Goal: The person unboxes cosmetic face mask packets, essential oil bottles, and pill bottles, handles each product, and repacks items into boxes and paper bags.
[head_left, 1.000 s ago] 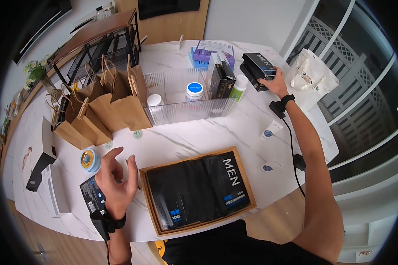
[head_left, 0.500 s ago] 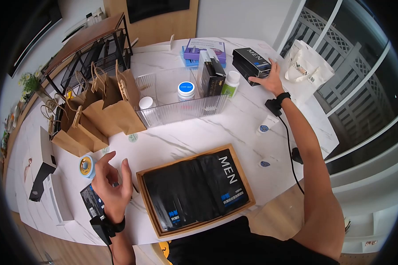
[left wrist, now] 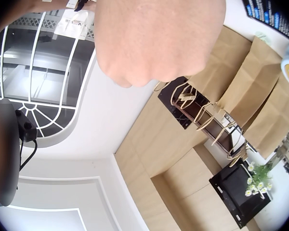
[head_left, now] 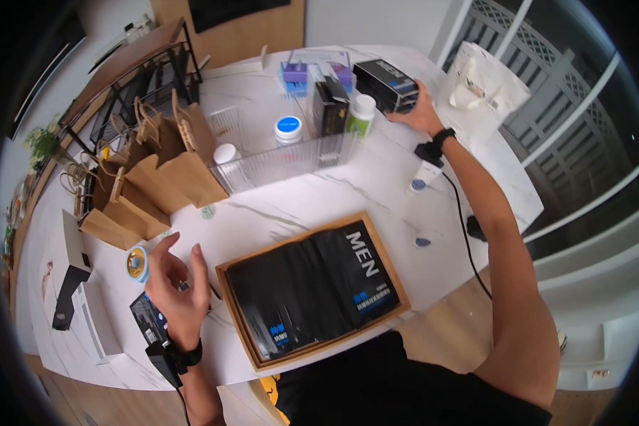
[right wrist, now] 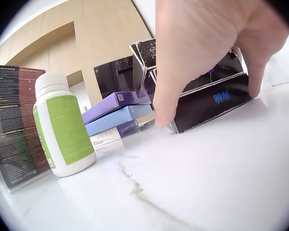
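Fingers, right hand (head_left: 420, 113): spread wide, thumb on one side and fingertips on the other, gripping the end of a black cardboard box with blue lettering (right wrist: 202, 107).
Fingers, left hand (head_left: 181, 302): loosely bent and parted, with nothing visible in them.
Black box: at the far right of the white marbled bench (head_left: 291, 202), beside the white cloth bag (head_left: 476, 99). It looks to be in two layers; whether they are joined I can't tell.
Likeliest slip: if the layers are separate, a low grip on one end could let the upper one slide off.
Green-labelled white bottle (right wrist: 65, 125): upright near the thumb side; a sideways swing of box or knuckles might topple it.
Black cable (head_left: 464, 227): trailing from the right wrist past the small white tube (head_left: 424, 175); pulling back could drag the tube or snag.
Wooden tray (head_left: 402, 307): near the front edge, so a sleeve or forearm might nudge it over.
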### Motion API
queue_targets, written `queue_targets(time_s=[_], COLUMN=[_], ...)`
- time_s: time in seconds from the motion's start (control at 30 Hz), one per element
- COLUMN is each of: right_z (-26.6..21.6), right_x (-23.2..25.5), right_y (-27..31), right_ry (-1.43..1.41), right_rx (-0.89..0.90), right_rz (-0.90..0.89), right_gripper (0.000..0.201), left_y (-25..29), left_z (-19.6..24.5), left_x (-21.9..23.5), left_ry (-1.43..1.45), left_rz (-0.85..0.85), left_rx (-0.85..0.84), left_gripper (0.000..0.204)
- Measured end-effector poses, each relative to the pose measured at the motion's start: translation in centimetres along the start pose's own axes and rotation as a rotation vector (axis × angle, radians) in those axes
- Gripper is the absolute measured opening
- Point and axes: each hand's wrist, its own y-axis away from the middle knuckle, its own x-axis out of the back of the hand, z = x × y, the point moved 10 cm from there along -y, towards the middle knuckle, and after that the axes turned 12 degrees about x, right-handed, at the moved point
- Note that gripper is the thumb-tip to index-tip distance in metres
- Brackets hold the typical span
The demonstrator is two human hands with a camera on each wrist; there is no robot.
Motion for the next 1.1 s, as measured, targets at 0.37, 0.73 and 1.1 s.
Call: queue_targets(time_s=[0.37,0.73,1.1], right_z=[-11.1,-9.9,-6.7], right_x=[16.5,21.1,18.9], right_y=[6.2,27.5,31.0], right_ry=[-0.239,0.132,0.213], right_rx=[0.076,-0.129,-0.132], right_rz=[-0.160,-0.173,-0.223], right_gripper=[0.052,0.032,0.048], left_y=[0.1,0.6,0.9], left_z=[0.8,1.9,1.5], left_x=[0.9,0.6,-0.1], left_ry=[-0.050,-0.003,-0.011], left_rz=[0.070,0.066,0.060], left_rx=[-0.020,-0.099,-0.094], left_gripper=[0.021,0.018,0.022])
